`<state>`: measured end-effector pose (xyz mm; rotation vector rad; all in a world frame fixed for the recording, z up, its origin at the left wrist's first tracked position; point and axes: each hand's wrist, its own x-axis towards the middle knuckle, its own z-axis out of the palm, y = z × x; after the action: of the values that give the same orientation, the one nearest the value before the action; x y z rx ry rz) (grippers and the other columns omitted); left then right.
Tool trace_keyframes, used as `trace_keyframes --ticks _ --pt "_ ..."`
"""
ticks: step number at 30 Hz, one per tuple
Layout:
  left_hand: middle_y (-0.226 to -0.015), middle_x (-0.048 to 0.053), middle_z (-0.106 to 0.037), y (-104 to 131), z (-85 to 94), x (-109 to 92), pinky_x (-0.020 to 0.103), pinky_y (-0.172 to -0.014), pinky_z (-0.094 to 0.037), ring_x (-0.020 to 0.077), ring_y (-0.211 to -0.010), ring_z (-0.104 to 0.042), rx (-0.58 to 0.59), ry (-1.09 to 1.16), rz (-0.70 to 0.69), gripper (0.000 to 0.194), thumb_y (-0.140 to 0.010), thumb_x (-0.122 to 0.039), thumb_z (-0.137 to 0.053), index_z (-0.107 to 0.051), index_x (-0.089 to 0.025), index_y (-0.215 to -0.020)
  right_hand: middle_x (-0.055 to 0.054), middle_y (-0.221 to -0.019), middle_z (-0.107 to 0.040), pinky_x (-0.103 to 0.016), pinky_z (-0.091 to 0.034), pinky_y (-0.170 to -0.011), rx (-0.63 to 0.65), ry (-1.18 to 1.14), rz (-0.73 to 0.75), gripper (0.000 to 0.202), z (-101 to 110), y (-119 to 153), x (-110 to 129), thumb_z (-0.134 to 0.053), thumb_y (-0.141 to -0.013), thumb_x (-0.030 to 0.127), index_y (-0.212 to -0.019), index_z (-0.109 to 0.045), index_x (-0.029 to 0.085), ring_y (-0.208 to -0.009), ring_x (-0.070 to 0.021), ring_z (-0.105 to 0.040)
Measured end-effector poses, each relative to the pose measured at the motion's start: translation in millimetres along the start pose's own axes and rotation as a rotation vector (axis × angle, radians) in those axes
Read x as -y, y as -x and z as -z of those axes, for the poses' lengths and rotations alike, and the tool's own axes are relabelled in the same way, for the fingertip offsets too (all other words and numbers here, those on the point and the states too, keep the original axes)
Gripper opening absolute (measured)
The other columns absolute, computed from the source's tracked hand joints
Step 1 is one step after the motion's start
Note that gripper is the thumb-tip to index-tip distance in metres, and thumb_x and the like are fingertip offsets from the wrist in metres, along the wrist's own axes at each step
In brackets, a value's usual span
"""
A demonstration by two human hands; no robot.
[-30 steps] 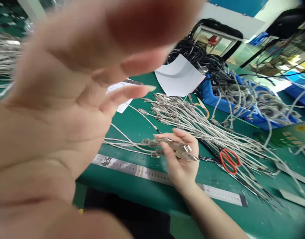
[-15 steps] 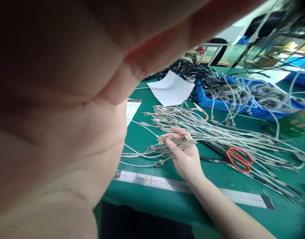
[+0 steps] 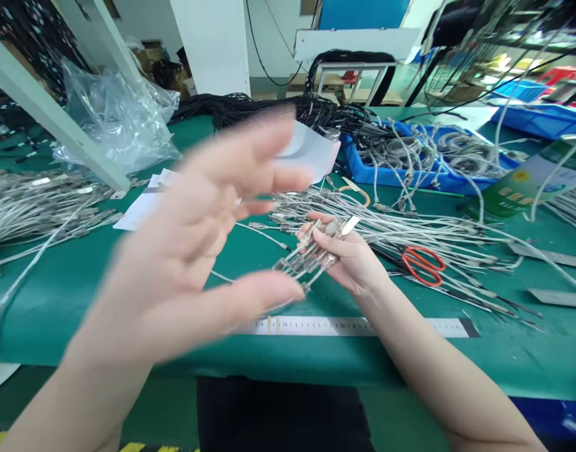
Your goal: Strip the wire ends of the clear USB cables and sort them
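My left hand [image 3: 189, 245] is raised close to the camera, blurred, with its fingers and thumb spread and nothing held. Beyond it, my right hand [image 3: 349, 257] grips several clear-ended USB connectors [image 3: 311, 245], the thumb pressed across them. Their pale cables run down and left behind my left hand. A pile of similar grey-white cables [image 3: 410, 229] lies just past my right hand. Scissors with red handles [image 3: 423, 266] rest on that pile, right of my right wrist. A long ruler [image 3: 316, 326] lies below the held connectors, partly under my right forearm.
The green tabletop [image 3: 57, 320] carries another cable pile [image 3: 38, 201] at left, near a slanted metal post [image 3: 57, 100] and clear plastic bag [image 3: 123, 119]. Black cables [image 3: 236, 107], white paper [image 3: 311, 150] and a blue tray [image 3: 363, 163] of coiled cables stand farther back.
My left hand has moved away from the camera, uncovering the left side of the table. The view has shifted and levelled. My right hand still holds the connectors.
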<state>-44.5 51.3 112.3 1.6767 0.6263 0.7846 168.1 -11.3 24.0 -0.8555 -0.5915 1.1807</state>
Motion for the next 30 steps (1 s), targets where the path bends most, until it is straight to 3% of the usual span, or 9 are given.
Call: trace_keyframes --ticks 3,5,8,11,14,17,23,30 --pt "-0.133 0.006 -0.061 -19.9 -9.6 44.2 0.045 -0.109 -0.041 0.0299 -0.129 -0.053 0.335 -0.061 0.229 0.064 -0.074 -0.034 -0.081 -0.056 -0.026 -0.132 0.001 -0.085 -0.072 -0.027 -0.059 -0.069 0.005 -0.033 -0.053 0.031 -0.1 -2.4 10.0 -0.08 -0.069 0.014 -0.095 -0.064 0.02 -0.079 -0.0149 -0.07" --pt "-0.119 0.012 -0.068 -28.4 -21.8 71.7 0.042 -0.096 -0.048 0.0293 -0.112 -0.063 0.564 0.13 0.462 0.052 -0.072 -0.036 -0.083 -0.063 -0.018 -0.117 0.0 -0.085 -0.072 -0.027 -0.059 -0.07 0.008 -0.046 -0.068 0.03 -1.0 -4.8 13.6 -0.08 -0.069 0.014 -0.094 -0.064 0.02 -0.083 -0.0155 -0.07" --pt "-0.088 0.01 -0.073 -28.3 -39.5 92.5 0.032 -0.07 -0.053 0.0203 -0.073 -0.068 0.704 0.296 0.547 0.032 -0.075 -0.035 -0.079 -0.065 -0.012 -0.093 -0.002 -0.087 -0.073 -0.028 -0.059 -0.071 0.002 -0.05 -0.092 0.034 -3.0 -8.9 15.1 -0.079 -0.07 0.012 -0.098 -0.063 0.019 -0.086 -0.0171 -0.07" --pt "-0.076 0.004 -0.069 -21.6 -45.9 93.3 0.024 -0.061 -0.048 0.0108 -0.059 -0.06 0.651 0.376 0.542 0.022 -0.08 -0.03 -0.074 -0.062 -0.012 -0.085 -0.005 -0.095 -0.074 -0.031 -0.059 -0.075 -0.021 -0.048 -0.107 0.03 -4.1 -11.5 14.9 -0.079 -0.074 0.018 -0.1 -0.064 0.019 -0.091 -0.0187 -0.069" --pt "-0.077 0.002 -0.068 -17.5 -44.7 93.0 0.022 -0.064 -0.049 0.0102 -0.064 -0.062 0.559 0.462 0.536 0.021 -0.08 -0.028 -0.074 -0.062 -0.012 -0.088 -0.007 -0.1 -0.072 -0.032 -0.057 -0.079 -0.05 -0.002 -0.121 0.022 -1.5 -7.8 13.3 -0.074 -0.082 0.034 -0.096 -0.067 0.018 -0.097 -0.0194 -0.066" --pt "-0.08 0.002 -0.069 -15.8 -44.3 97.7 0.021 -0.064 -0.051 0.0104 -0.065 -0.065 0.486 0.534 0.546 0.023 -0.076 -0.025 -0.078 -0.064 -0.012 -0.09 -0.005 -0.101 -0.069 -0.031 -0.053 -0.08 -0.052 0.136 -0.149 0.029 5.0 2.4 8.9 -0.069 -0.085 0.045 -0.099 -0.069 0.02 -0.097 -0.018 -0.062" --pt "-0.078 0.005 -0.074 -15.7 -46.2 102.7 0.021 -0.062 -0.055 0.0137 -0.064 -0.069 0.415 0.621 0.614 0.022 -0.074 -0.02 -0.081 -0.066 -0.012 -0.088 0.001 -0.075 -0.06 -0.024 -0.043 -0.06 -0.041 0.228 -0.183 0.024 12.6 16.4 -2.6 -0.078 -0.079 0.035 -0.091 -0.067 0.017 -0.065 -0.0094 -0.053" --pt "-0.081 0.007 -0.078 -16.4 -45.4 102.3 0.019 -0.064 -0.058 0.0141 -0.067 -0.073 0.434 0.726 0.687 0.012 -0.08 -0.02 -0.078 -0.072 -0.012 -0.087 0.002 -0.071 -0.058 -0.022 -0.04 -0.053 -0.111 0.139 -0.169 0.024 13.0 16.5 -13.0 -0.074 -0.081 0.036 -0.095 -0.067 0.018 -0.061 -0.0088 -0.052"
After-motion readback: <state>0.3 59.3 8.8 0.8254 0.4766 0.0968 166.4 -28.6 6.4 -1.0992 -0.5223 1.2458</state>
